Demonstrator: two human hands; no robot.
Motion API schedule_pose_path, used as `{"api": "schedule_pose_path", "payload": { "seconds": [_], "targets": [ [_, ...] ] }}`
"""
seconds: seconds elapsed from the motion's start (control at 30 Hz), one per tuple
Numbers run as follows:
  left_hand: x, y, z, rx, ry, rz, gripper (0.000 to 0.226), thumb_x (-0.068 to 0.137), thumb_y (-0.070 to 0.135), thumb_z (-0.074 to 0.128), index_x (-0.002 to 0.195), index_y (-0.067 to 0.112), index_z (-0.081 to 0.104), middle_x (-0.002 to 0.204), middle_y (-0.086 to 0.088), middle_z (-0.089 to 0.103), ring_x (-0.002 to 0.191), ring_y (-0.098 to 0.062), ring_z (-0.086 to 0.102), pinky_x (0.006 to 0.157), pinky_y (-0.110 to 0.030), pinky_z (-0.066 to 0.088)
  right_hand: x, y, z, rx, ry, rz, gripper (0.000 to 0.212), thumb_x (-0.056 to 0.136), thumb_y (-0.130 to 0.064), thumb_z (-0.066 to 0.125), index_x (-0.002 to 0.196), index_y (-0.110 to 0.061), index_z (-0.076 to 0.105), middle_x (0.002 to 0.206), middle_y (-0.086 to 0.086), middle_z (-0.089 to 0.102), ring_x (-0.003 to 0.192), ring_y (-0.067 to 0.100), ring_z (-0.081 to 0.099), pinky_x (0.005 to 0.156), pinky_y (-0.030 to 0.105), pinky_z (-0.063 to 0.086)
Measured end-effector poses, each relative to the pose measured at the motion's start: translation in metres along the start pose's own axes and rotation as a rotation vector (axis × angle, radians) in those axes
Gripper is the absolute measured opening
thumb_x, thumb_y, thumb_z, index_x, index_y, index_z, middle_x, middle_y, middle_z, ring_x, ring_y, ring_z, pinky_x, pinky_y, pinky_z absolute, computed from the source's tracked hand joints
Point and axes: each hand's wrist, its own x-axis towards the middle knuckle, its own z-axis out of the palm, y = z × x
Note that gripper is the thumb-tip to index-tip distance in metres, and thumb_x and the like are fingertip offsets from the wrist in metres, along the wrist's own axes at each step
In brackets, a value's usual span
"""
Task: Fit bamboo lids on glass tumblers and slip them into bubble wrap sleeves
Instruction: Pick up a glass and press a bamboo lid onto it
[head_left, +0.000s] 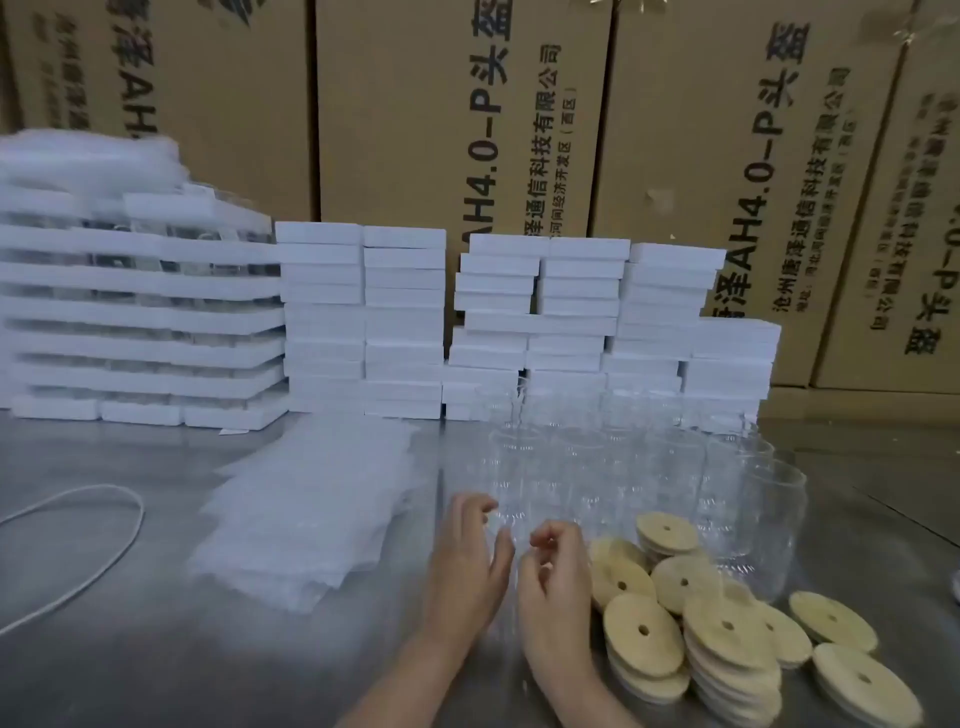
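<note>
I see the left hand (467, 561) and right hand (556, 577) close together on either side of a faint clear tumbler (511, 525). Their fingers are curled, but I cannot tell whether either hand grips it. More tumblers (675, 478) stand behind, lids (644, 629) are piled just right of the hands, and sleeves (311, 509) are stacked on the table (156, 649) to the left
</note>
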Motion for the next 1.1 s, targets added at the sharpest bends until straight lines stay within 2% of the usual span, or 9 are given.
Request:
{"api": "schedule_pose_path", "payload": {
  "seconds": [0.1,0.17,0.23,0.43,0.53,0.63,0.83,0.97,1.1],
  "targets": [
    [0.01,-0.001,0.011,0.072,-0.042,0.016,0.06,0.093,0.029,0.062,0.14,0.002,0.036,0.138,-0.011,0.038,0.13,-0.023,0.039,0.109,-0.027,0.03,0.008,0.002,0.008,-0.092,-0.012,-0.137,0.039,0.089,0.01,0.053,0.09,-0.028,0.045,0.093,-0.003,0.051,0.081,0.015,0.054,0.069,0.01,0.039],
    [0.017,-0.002,0.016,0.08,-0.052,-0.069,0.079,0.092,0.033,0.062,0.149,0.0,0.018,0.149,-0.016,0.023,0.14,-0.025,0.023,0.114,-0.025,0.016,0.016,0.006,0.014,-0.105,0.006,-0.172,0.034,0.087,0.012,0.053,0.099,-0.02,0.049,0.1,-0.005,0.048,0.088,0.015,0.053,0.077,0.014,0.04],
    [0.021,-0.005,0.021,0.041,-0.068,-0.105,0.088,0.09,0.034,0.064,0.151,0.003,0.008,0.152,-0.015,0.018,0.143,-0.023,0.02,0.115,-0.026,0.014,0.018,0.013,0.018,-0.12,0.027,-0.233,0.029,0.087,0.011,0.05,0.107,-0.009,0.053,0.111,0.0,0.046,0.1,0.008,0.046,0.088,0.019,0.04],
    [0.034,-0.008,0.031,-0.212,-0.101,-0.24,0.067,0.091,0.029,0.045,0.149,0.007,0.018,0.135,-0.005,0.033,0.126,-0.015,0.037,0.102,-0.021,0.026,0.024,0.017,0.025,-0.078,-0.014,-0.215,0.046,0.08,-0.003,0.04,0.124,0.002,0.047,0.133,0.009,0.035,0.115,-0.026,0.028,0.094,-0.002,0.023],
    [0.041,-0.015,0.036,-0.279,-0.099,-0.366,0.054,0.095,0.019,0.05,0.143,0.007,0.03,0.134,-0.007,0.04,0.121,-0.017,0.042,0.1,-0.024,0.031,0.025,0.019,0.024,-0.014,-0.082,-0.154,0.047,0.082,-0.007,0.038,0.129,-0.002,0.042,0.131,0.002,0.035,0.118,-0.011,0.037,0.098,0.013,0.033],
    [0.045,-0.022,0.04,-0.267,-0.178,-0.465,0.061,0.086,0.017,0.068,0.138,0.007,0.038,0.133,-0.007,0.046,0.118,-0.018,0.047,0.1,-0.026,0.036,0.026,0.021,0.023,0.011,-0.112,-0.084,0.046,0.087,0.008,0.043,0.131,-0.005,0.04,0.13,-0.001,0.035,0.121,0.014,0.045,0.102,0.03,0.041],
    [0.045,-0.035,0.045,-0.273,-0.24,-0.46,0.073,0.081,0.021,0.075,0.141,0.009,0.035,0.135,-0.008,0.046,0.124,-0.021,0.047,0.107,-0.033,0.037,0.026,0.019,0.025,0.004,-0.077,-0.072,0.051,0.084,0.013,0.045,0.132,-0.006,0.041,0.129,0.0,0.039,0.121,0.016,0.044,0.1,0.011,0.031],
    [0.043,-0.038,0.039,-0.361,-0.1,-0.503,0.07,0.081,0.029,0.075,0.137,0.009,0.037,0.127,-0.003,0.046,0.118,-0.016,0.05,0.096,-0.021,0.039,0.024,0.018,0.025,0.039,-0.023,-0.14,0.048,0.085,0.001,0.047,0.129,-0.016,0.039,0.131,0.004,0.042,0.121,0.019,0.045,0.106,0.021,0.034],
    [0.039,-0.035,0.021,-0.76,-0.015,-0.592,0.046,0.093,0.02,0.061,0.133,0.008,0.042,0.115,-0.007,0.059,0.107,-0.02,0.061,0.088,-0.028,0.052,0.021,0.015,0.028,0.088,-0.112,-0.179,0.049,0.084,-0.007,0.044,0.125,-0.032,0.033,0.133,0.002,0.041,0.123,0.017,0.044,0.105,0.023,0.035]
  ]
}}
